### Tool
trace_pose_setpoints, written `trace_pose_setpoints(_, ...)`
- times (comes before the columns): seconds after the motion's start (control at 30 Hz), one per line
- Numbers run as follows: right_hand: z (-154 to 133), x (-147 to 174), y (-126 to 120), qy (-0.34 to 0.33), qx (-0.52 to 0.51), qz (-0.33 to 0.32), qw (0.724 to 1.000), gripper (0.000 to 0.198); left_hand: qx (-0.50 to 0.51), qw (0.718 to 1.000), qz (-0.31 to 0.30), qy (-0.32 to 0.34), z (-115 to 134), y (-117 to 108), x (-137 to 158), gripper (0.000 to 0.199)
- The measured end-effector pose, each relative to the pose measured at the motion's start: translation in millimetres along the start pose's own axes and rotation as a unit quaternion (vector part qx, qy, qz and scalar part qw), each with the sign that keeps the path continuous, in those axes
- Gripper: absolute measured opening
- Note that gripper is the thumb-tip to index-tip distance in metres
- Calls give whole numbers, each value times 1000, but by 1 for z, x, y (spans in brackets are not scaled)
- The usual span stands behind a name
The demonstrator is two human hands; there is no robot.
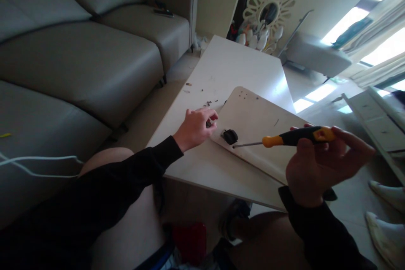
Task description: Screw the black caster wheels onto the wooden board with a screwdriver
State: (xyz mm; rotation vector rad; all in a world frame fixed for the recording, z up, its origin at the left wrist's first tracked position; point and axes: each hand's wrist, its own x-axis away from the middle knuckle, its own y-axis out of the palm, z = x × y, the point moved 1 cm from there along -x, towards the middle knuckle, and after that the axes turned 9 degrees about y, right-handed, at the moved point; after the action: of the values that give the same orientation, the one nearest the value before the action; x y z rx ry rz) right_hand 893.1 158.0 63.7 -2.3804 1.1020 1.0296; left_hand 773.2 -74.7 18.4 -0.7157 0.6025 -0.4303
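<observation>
A screwdriver [297, 137] with a yellow and black handle lies in my right hand [313, 164], fingers closed around the handle. Its tip touches a dark spot near the edge of a pale board [256, 118] with rounded corners. Beside that spot a black caster wheel [230, 136] sits on the board. My left hand [199, 127] is curled at the board's left edge, with something small and dark between thumb and fingers that I cannot make out. Small screws [208, 103] lie scattered just beyond that hand.
The board rests on a white table [234, 61]. A grey sofa [85, 50] runs along the left, with a dark flat object [163, 12] on its seat. A white-framed mirror [268, 10] stands at the back. Another person's feet [386, 228] show at lower right.
</observation>
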Motion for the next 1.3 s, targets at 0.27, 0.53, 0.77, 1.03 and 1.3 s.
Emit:
trace_pose_setpoints(0.27,14,-14,-14,-41,-9,96,994,44,-52,995,80,-20,-43,-37,-28,9)
trace_pose_setpoints(0.53,26,-24,17,11,6,31,999,44,-8,991,82,-106,-107,-55,-49,10)
trace_pose_setpoints(0.77,39,-49,108,104,59,-195,974,40,16,991,76,-105,-120,-59,-53,12)
trace_pose_setpoints(1.03,86,-75,210,102,139,-279,945,31,-12,992,72,-99,-119,-69,-50,15)
trace_pose_setpoints(1.3,98,-55,238,71,200,-324,922,25,-85,990,66,-90,-116,-80,-46,20)
